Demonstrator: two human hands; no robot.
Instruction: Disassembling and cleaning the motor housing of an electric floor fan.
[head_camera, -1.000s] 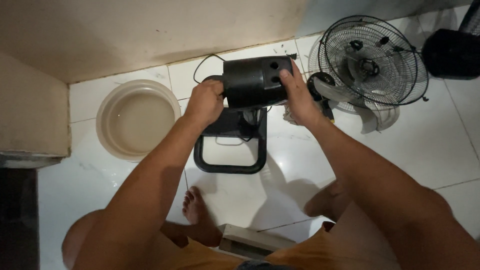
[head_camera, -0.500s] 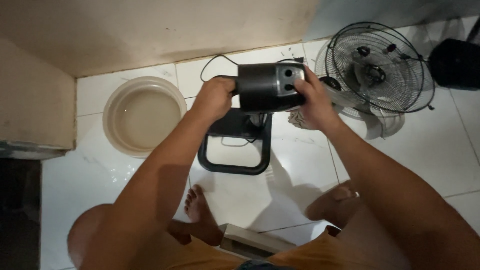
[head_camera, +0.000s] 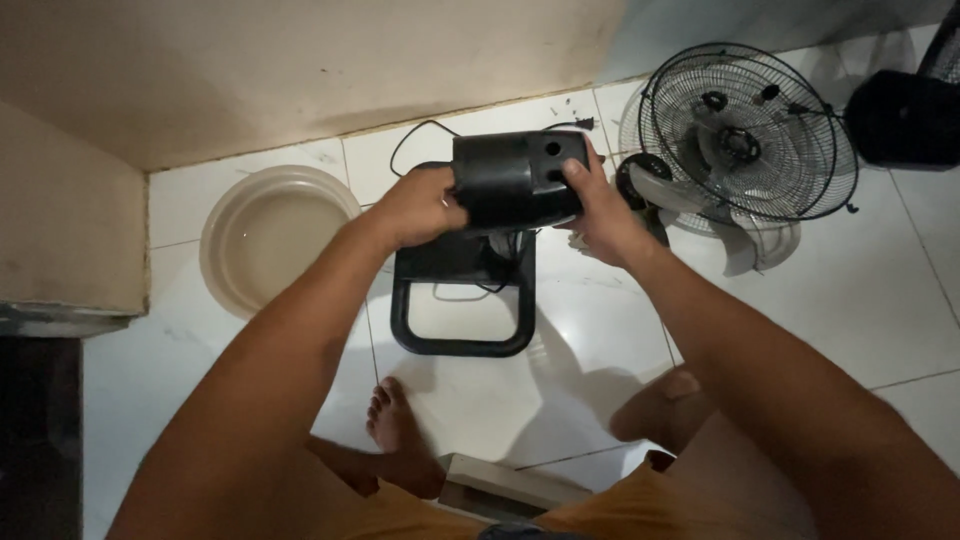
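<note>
A black cylindrical fan motor housing (head_camera: 512, 178) with round holes in it is held above the floor. My left hand (head_camera: 418, 207) grips its left end. My right hand (head_camera: 598, 205) wraps around its right end, thumb on top. Below it stands the black fan base frame (head_camera: 462, 308) on the white tiles, with a black cord (head_camera: 420, 135) trailing behind.
A round beige basin (head_camera: 270, 236) holding water sits at the left. A wire fan grille (head_camera: 745, 130) lies at the right over pale fan blades (head_camera: 745, 245). Another black object (head_camera: 905, 118) is at the far right. My bare feet (head_camera: 400, 435) rest on the tiles; a wall runs behind.
The view has shifted slightly, so the housing appears a little right and lower. Both hands keep the same hold on it.
</note>
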